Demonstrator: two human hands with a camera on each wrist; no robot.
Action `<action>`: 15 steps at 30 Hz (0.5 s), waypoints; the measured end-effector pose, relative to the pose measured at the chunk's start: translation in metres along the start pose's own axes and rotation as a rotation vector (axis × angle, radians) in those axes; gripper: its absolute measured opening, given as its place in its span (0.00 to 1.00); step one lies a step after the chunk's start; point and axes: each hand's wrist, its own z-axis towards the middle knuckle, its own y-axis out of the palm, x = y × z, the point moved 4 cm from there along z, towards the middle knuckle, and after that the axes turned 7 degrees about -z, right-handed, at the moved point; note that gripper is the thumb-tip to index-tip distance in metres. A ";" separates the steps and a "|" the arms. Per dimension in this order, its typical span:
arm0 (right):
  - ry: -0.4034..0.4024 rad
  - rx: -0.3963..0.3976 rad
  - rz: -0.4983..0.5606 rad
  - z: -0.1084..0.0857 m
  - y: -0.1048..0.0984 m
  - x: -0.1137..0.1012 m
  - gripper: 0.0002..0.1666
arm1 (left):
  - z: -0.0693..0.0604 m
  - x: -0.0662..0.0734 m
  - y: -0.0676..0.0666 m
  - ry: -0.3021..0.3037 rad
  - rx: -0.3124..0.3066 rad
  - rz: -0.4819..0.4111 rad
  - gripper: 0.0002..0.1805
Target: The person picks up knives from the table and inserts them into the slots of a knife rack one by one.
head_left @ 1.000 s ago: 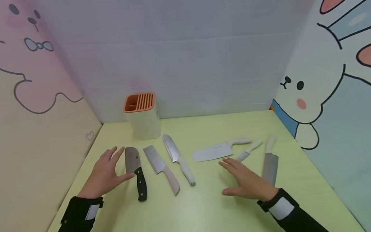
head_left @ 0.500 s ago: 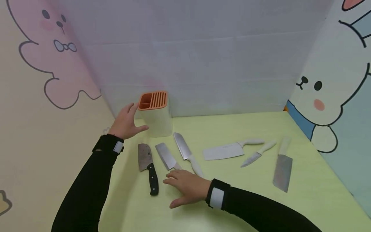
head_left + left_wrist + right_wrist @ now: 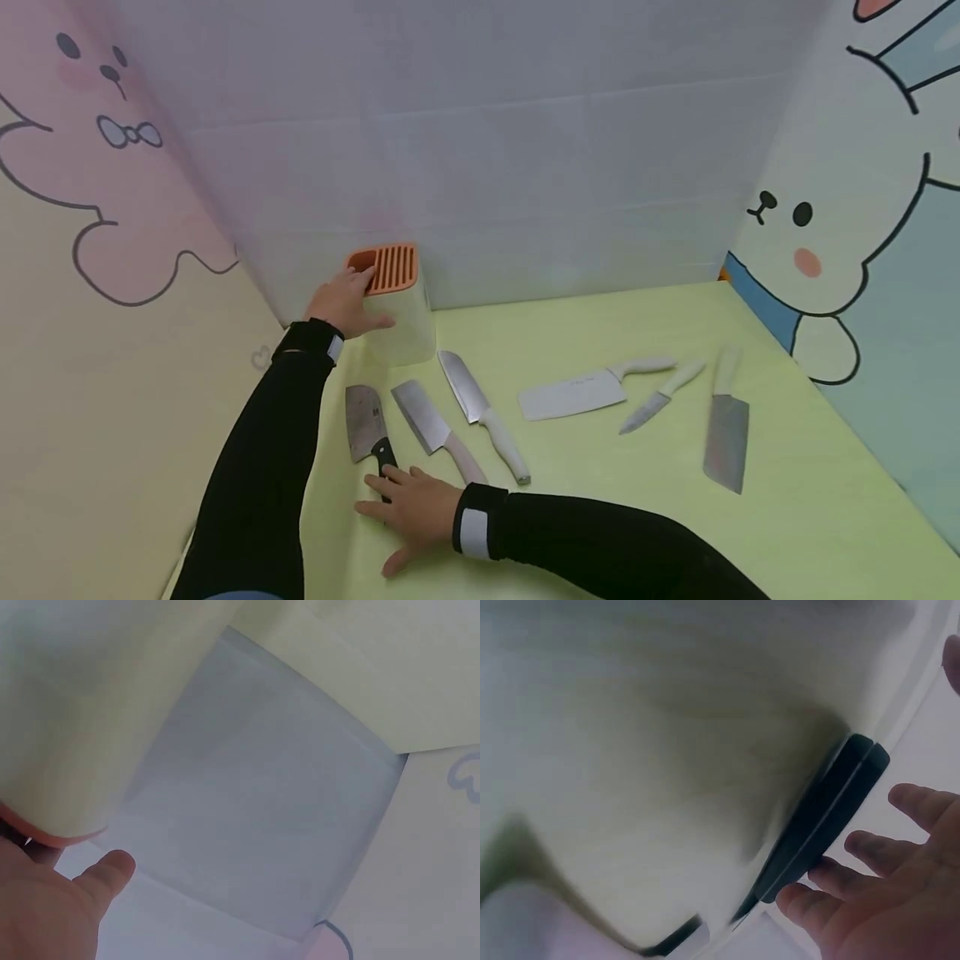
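Hands: two are showing, both bare.
Left hand: the left hand (image 3: pixel 341 304), left of centre, is lying at the orange top (image 3: pixel 395 268) of the holder, its thumb spreading away from the fingers; the fingertips are partly hiding.
Right hand: the right hand (image 3: pixel 420 504), low and left of centre, is spreading its fingers over a black handle (image 3: pixel 825 817); whether it is touching, I cannot tell.
Holder: one, cream (image 3: pixel 408 333), is standing upright left of centre, against the back of the table (image 3: pixel 570 467).
Knives: six are lying flat, all outside the holder.
Left group: three are slanting in a row left of centre: the black knife (image 3: pixel 366 425), the pink knife (image 3: pixel 422 417) and the white knife (image 3: pixel 465 387).
Right group: three are lying right of centre: the wide cleaver (image 3: pixel 570 397), the small knife (image 3: pixel 648 408) and the grey cleaver (image 3: pixel 726 442), farthest right.
Wristbands: two are circling the cuffs, one on the left (image 3: pixel 306 337), one on the right (image 3: pixel 480 521).
Head view only: it alone is showing all six knives and the slots.
Left wrist only: it is showing the rim's edge from close up, thumb standing out at lower left.
Right wrist only: it is showing a pale seam running along the black handle, which the hand is mostly covering from above.
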 end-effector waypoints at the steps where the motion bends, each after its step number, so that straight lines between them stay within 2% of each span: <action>1: -0.001 -0.007 0.003 0.001 0.002 -0.002 0.53 | 0.000 0.000 0.002 -0.003 0.005 -0.008 0.55; 5: -0.004 -0.004 0.018 0.002 0.007 -0.005 0.49 | -0.004 -0.003 0.010 -0.005 0.055 -0.007 0.50; 9: -0.023 0.029 0.054 -0.001 0.010 -0.003 0.44 | -0.006 -0.007 0.016 0.014 0.115 0.050 0.47; 15: -0.041 0.071 0.085 -0.015 0.009 0.001 0.39 | -0.012 -0.008 0.016 0.023 0.169 0.081 0.46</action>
